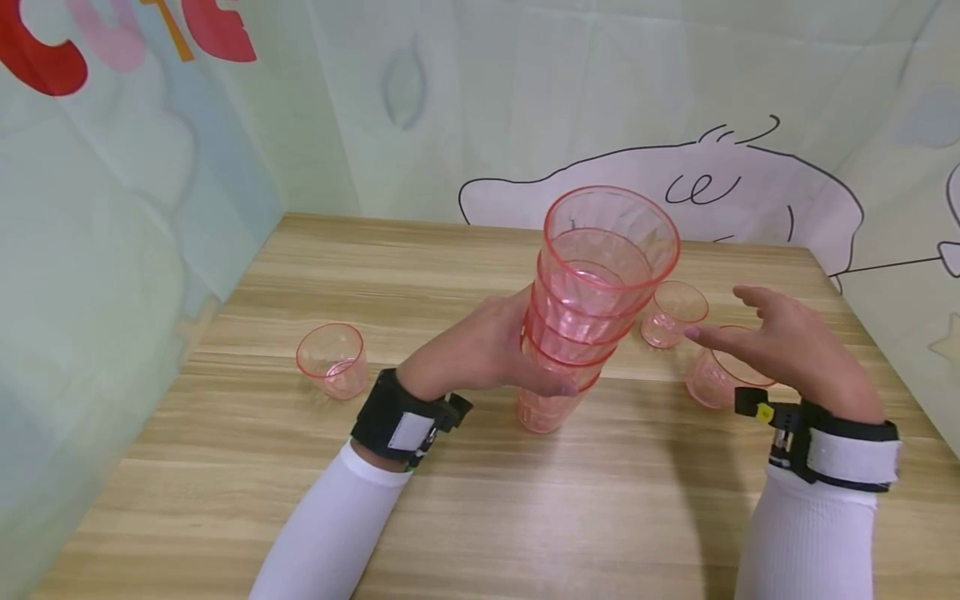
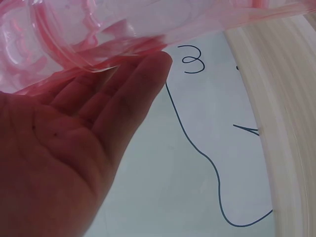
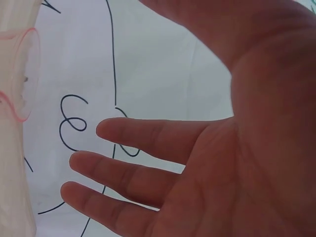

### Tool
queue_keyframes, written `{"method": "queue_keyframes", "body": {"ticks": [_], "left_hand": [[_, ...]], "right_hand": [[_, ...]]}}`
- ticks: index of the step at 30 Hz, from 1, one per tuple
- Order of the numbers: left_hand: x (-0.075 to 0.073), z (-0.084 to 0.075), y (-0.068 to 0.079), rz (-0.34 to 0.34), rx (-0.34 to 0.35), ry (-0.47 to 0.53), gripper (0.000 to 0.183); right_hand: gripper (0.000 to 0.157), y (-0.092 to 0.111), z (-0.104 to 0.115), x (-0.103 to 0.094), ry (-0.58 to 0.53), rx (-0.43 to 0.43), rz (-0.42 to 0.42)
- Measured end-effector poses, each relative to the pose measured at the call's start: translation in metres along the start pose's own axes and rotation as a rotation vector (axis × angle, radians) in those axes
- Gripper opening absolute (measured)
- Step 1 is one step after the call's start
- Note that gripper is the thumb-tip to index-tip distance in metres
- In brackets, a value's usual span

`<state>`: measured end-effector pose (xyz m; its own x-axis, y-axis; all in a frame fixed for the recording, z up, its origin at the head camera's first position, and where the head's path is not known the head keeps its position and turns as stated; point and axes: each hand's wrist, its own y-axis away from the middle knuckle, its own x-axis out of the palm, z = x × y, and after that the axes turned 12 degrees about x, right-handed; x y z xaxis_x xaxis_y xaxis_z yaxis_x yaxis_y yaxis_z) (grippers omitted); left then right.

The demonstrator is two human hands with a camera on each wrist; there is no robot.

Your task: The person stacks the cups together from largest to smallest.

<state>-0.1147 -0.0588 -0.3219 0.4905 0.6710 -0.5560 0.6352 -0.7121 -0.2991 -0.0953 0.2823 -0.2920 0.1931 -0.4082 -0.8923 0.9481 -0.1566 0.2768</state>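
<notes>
A tall stack of nested, clear pink plastic cups (image 1: 592, 292) leans to the right over the middle of the table. My left hand (image 1: 487, 346) grips it low down, thumb across the near side and the other fingers behind. In the left wrist view the stack (image 2: 113, 24) lies along the fingers (image 2: 133, 94). My right hand (image 1: 802, 346) is held with fingers spread and nothing in them, above a single pink cup (image 1: 712, 379) that it partly covers. Just behind that one stands another cup (image 1: 675, 312). The right wrist view shows the bare palm and fingers (image 3: 148, 138).
A third loose cup (image 1: 333, 362) stands upright at the left. All of this is on a wood-grain table (image 1: 480, 517). Hanging cloth (image 1: 420, 108) with printed drawings and letters closes off the back and sides.
</notes>
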Motion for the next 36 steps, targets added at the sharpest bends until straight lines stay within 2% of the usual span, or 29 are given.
{"method": "queue_keyframes", "body": {"ticks": [20,26,36], "left_hand": [[0.0,-0.001,0.0,-0.016,0.003,-0.013,0.075],[0.0,0.0,0.001,-0.009,0.012,0.017,0.078],[0.0,-0.001,0.001,-0.012,0.005,-0.002,0.078]], "right_hand": [[0.113,-0.018,-0.017,0.008,0.032,0.054,0.104],[0.113,-0.02,-0.02,0.011,0.032,0.049,0.121],[0.112,-0.025,-0.023,0.015,0.039,0.054,0.109]]}}
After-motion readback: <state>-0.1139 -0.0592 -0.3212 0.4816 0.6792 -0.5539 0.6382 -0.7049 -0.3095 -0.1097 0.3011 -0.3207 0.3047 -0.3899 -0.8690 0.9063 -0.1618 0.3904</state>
